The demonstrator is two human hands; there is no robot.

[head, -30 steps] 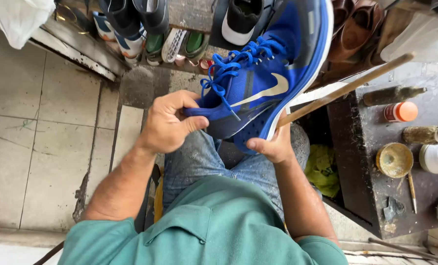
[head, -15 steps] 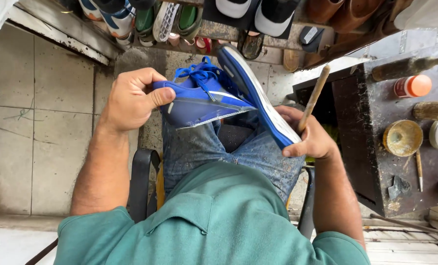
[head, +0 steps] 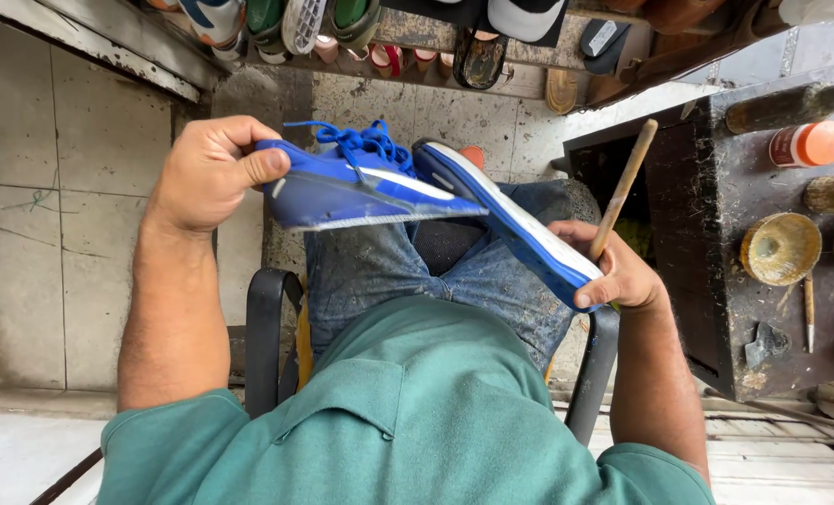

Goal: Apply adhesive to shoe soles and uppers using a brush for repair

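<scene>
Your left hand (head: 207,173) grips the blue mesh upper (head: 361,187), your right hand (head: 623,276) clasps its peeled sole (head: 510,220) (plus a wooden stick (head: 623,187)).

My left hand (head: 213,173) grips the heel end of the blue shoe upper (head: 361,187) at about ten o'clock, thumb pressed on its side, the blue laces (head: 356,140) bunched on top. My right hand (head: 613,271) at three o'clock pinches the far end of the peeled-away sole (head: 510,224) together with a wooden stick (head: 623,187) that slants up toward one o'clock; upper and sole meet only near the toe, spread apart over my jeans (head: 380,281). Further right, at three o'clock, a dark workbench (head: 707,281) carries an orange-capped bottle (head: 808,144) and a small grimy bowl (head: 780,248), and a row of shoes (head: 295,19) lines the shelf at twelve.
</scene>
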